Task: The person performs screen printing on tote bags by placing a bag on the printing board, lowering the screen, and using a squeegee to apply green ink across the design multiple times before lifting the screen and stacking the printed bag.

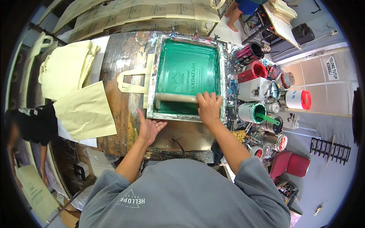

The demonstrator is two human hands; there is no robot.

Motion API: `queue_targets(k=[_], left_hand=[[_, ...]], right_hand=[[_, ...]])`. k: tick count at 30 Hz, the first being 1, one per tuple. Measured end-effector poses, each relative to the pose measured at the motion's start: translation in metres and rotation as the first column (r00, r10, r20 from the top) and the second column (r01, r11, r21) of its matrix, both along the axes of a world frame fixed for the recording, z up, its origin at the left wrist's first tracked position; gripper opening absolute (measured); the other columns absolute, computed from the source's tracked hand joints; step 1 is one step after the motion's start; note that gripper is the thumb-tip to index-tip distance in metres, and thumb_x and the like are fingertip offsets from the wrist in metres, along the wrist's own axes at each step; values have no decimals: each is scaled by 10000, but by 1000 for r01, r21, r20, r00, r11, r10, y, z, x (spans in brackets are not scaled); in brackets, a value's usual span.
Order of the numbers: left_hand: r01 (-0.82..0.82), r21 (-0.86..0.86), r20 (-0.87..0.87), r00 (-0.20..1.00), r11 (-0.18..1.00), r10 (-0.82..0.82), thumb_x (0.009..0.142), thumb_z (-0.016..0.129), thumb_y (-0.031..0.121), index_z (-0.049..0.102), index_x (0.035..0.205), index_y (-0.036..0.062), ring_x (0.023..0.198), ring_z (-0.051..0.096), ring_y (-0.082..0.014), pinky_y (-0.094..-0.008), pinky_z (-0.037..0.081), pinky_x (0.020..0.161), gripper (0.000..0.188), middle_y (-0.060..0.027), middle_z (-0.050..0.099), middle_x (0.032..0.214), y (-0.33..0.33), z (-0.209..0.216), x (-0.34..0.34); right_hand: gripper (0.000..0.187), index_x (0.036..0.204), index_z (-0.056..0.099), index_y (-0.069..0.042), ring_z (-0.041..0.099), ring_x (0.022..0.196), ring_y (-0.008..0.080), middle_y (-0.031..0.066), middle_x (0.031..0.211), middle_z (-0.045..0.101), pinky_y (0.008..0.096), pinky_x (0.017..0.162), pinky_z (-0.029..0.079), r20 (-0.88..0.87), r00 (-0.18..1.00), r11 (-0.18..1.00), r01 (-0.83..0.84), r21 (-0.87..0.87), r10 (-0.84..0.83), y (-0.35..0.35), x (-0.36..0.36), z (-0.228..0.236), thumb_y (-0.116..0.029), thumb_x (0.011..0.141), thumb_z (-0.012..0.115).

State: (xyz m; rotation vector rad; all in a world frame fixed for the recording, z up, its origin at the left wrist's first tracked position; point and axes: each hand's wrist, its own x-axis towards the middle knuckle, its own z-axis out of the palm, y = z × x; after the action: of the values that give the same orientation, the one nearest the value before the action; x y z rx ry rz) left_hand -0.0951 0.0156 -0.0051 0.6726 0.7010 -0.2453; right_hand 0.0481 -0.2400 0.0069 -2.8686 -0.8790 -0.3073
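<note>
A screen-printing frame (151, 95) with green mesh lies on the worktable, and a design shows through the mesh. My right hand (209, 109) is closed round the right end of a squeegee (176, 98), which lies across the near part of the screen. At the frame's near left corner, my left hand (152, 129) is palm up with its fingers stretched out, some tips at or just under the edge. A cream cloth tote bag (148, 76) sticks out from under the frame's left side, its handle (129, 88) flat on the table.
Stacked cream bags (68, 70) and a single bag (86, 110) lie at the left. Paint tins crowd the right, including a green-filled tub (251, 113) with a green stirrer. At far left a person (34, 125) holds a printed bag (36, 190); another person (243, 9) is at the back right.
</note>
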Motion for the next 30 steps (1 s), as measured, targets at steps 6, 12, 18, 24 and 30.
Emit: queue_targets(k=[6, 12, 18, 24, 30], left_hand=[[4, -33, -82, 997, 999, -7, 877, 269, 990, 294, 1625, -40, 1377, 549, -386, -465, 457, 1175, 1273, -260, 501, 1520, 5, -9, 6], [345, 40, -250, 912, 938, -325, 941, 238, 931, 566, 1371, -58, 1023, 721, -285, -422, 603, 909, 1128, -247, 701, 1125, 26, 8, 23], [-237, 969, 239, 820, 73, -520, 961, 772, 470, 733, 1046, 21, 806, 660, -273, -391, 502, 736, 459, -137, 693, 861, 49, 52, 182], [-501, 696, 21, 731, -515, -682, 908, 644, 727, 693, 1115, 39, 1033, 644, -353, -471, 524, 925, 720, -141, 700, 1044, 51, -16, 387], [-466, 673, -22, 764, -574, -645, 899, 666, 713, 655, 870, 66, 816, 669, -324, -449, 573, 710, 648, -96, 665, 823, 41, -50, 387]], right_hand=[[379, 1137, 656, -196, 606, 1019, 284, 31, 1050, 649, 506, 878, 397, 63, 996, 998, 57, -27, -55, 34, 129, -32, -116, 791, 792], [535, 1254, 624, -196, 633, 1154, 281, 31, 1164, 678, 526, 905, 438, -68, 998, 992, 10, -129, -19, 49, 227, -16, -211, 778, 867], [570, 1268, 593, -192, 622, 1199, 289, 30, 1198, 662, 541, 914, 459, -50, 999, 991, 5, -130, -12, 51, 275, -10, -224, 780, 886], [555, 1231, 586, -186, 671, 1120, 304, 41, 1151, 689, 503, 881, 512, -19, 1000, 992, 5, -122, -7, 63, 301, -30, -272, 783, 903], [568, 1236, 572, -177, 693, 1075, 310, 54, 1121, 702, 477, 846, 546, -139, 988, 985, -82, -149, 61, 47, 295, -25, -285, 785, 902]])
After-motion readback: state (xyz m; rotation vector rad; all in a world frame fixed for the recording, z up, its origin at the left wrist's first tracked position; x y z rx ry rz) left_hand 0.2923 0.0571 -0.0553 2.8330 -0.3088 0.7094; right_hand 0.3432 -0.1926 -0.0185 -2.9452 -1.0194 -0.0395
